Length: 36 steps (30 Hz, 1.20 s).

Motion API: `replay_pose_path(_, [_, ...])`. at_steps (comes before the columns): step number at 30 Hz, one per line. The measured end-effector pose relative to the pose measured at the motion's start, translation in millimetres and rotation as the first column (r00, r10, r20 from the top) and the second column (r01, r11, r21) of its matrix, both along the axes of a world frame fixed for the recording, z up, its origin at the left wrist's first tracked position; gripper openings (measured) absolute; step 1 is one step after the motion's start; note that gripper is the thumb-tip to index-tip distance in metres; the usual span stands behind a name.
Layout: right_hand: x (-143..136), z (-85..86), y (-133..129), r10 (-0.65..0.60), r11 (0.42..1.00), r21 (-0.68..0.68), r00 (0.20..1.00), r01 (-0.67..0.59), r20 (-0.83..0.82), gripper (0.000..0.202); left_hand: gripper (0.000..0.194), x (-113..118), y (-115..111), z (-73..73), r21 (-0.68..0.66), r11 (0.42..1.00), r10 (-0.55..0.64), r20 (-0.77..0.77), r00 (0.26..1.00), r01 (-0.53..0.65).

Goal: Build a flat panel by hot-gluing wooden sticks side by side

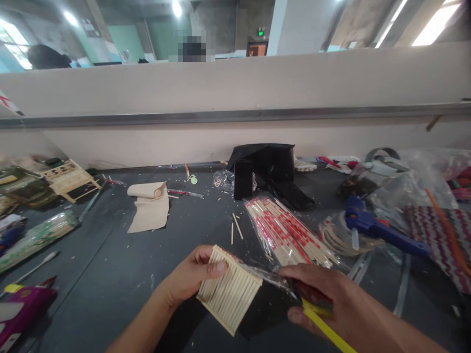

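Note:
My left hand (200, 272) grips a small panel of light wooden sticks (231, 289) by its upper left corner, thumb on top. The panel is tilted, with cross strips along two edges. My right hand (320, 294) is closed around a tool with a yellow and dark handle (316, 314). A strip of clear plastic stretches from near the tool to the panel's upper right edge; its exact contact is blurred. Just beyond my right hand lies a plastic pack of red-marked sticks (287, 230). Two loose sticks (237, 228) rest beyond the panel.
A phone (243, 180) stands before a black bag (265, 159). Brown paper (149, 208) lies at left, near a small wooden structure (69, 179). A blue glue gun (382, 228) sits at right, a purple tool (25, 314) at lower left. A wall (221, 88) stands behind.

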State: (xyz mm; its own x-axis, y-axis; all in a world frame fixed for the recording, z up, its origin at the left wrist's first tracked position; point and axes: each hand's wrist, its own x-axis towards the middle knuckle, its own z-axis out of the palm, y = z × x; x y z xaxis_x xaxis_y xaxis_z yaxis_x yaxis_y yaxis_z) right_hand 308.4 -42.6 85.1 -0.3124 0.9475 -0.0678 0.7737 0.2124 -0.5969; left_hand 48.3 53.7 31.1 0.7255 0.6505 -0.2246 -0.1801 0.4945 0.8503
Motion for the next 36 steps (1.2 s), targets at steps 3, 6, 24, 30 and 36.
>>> replay_pose_path(3, [1, 0.0, 1, 0.032, 0.999, 0.036, 0.999, -0.033, 0.011, 0.034, 0.028, 0, 0, 1.6, 0.018, 1.0, -0.001, -0.019, 1.0, 0.001])
replay_pose_path(6, [4, -1.2, 1, 0.054, 0.995, 0.088, 0.998, -0.056, 0.02, 0.034, 0.028, -1, 1, 2.1, 0.042, 0.999, -0.01, -0.05, 0.999, 0.012])
replay_pose_path(24, [14, -2.8, 2, 0.161, 0.973, 0.141, 0.975, -0.183, 0.152, 0.031, 0.024, -2, -1, -0.5, 0.024, 1.0, -0.008, -0.055, 0.998, 0.01])
replay_pose_path(30, [13, -6.2, 2, 0.127, 0.956, 0.252, 0.987, -0.148, 0.099, 0.023, 0.025, -2, 2, 0.5, 0.048, 0.998, -0.041, -0.052, 0.998, 0.044])
replay_pose_path(36, [14, -20.4, 1, 0.019, 0.962, 0.271, 1.0, -0.024, 0.022, 0.026, 0.024, -2, 3, 0.9, -0.003, 1.0, -0.005, -0.008, 1.0, 0.005])
